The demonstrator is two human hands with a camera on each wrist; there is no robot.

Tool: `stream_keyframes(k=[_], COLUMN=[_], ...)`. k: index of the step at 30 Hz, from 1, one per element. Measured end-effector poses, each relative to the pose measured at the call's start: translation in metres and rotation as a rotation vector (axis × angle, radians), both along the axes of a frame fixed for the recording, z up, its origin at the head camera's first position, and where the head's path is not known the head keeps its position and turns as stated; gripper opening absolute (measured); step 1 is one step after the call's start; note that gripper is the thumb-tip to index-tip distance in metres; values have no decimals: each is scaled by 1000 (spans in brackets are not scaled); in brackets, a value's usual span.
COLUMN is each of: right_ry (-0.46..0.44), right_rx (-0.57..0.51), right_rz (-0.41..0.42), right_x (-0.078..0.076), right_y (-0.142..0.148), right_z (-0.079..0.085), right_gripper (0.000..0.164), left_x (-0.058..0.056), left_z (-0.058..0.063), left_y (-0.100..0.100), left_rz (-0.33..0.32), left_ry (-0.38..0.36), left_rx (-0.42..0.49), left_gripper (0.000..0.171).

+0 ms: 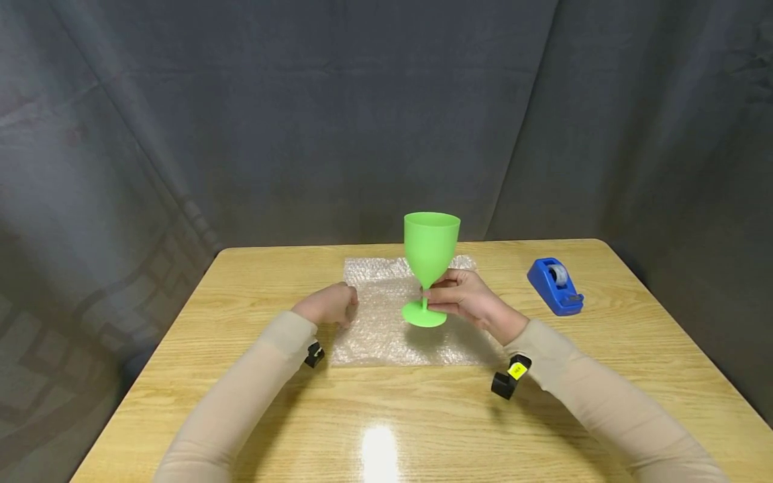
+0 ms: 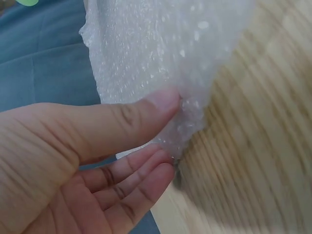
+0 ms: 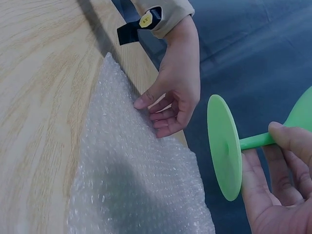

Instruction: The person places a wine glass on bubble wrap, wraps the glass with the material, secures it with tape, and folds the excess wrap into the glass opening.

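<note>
1. One sheet of bubble wrap (image 1: 380, 335) lies spread on one wooden table (image 1: 302, 429); only a narrow strip of wood separates it from the table's far edge.
2. Wider stretches of wood run from the sheet toward the table's left edge, its right edge and the person's side.
3. One dark curtain (image 1: 362, 121) hangs beyond the sheet, past the table's far edge.
4. Left hand (image 1: 329, 304): at the sheet's left edge, fingers loosely bent, with a gap between thumb and fingertips; I cannot tell how firmly it touches the wrap.
5. Right hand (image 1: 474, 302): above the right part of the sheet, thumb and fingers pinching the stem of one green goblet (image 1: 431, 248).
6. That goblet is upright over the sheet, its foot raised off the wrap, a shadow below.
7. One blue tape dispenser (image 1: 551, 292), holding one roll of tape (image 1: 558, 275), stands right of the sheet, well apart from it.
8. Two hands, two sleeves (image 1: 241, 396), both light beige, reach toward the sheet from the near side.
</note>
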State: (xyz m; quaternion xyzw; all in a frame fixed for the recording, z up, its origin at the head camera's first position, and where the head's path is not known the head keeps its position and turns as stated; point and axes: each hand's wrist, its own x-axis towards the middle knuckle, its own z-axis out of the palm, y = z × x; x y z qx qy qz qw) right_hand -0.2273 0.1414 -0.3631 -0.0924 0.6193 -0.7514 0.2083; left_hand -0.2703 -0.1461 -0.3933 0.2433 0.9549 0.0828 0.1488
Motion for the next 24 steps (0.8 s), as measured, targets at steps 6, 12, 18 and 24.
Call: stream_keyframes(k=[6, 12, 18, 24], right_ry=[-7, -9, -10, -4], right_rx=[4, 4, 16, 33], right_rz=[-4, -9, -10, -10], right_x=[-1, -1, -1, 0], right_y=[1, 1, 1, 1], right_z=[1, 3, 4, 5], right_gripper=[23, 22, 22, 24], left_x=[5, 9, 12, 13], left_z=[1, -1, -3, -3], left_y=[10, 30, 50, 58], left_rz=[-25, -70, -119, -124], left_ry=[9, 20, 34, 32], left_rx=[-3, 12, 0, -16], left_gripper=[46, 40, 35, 35])
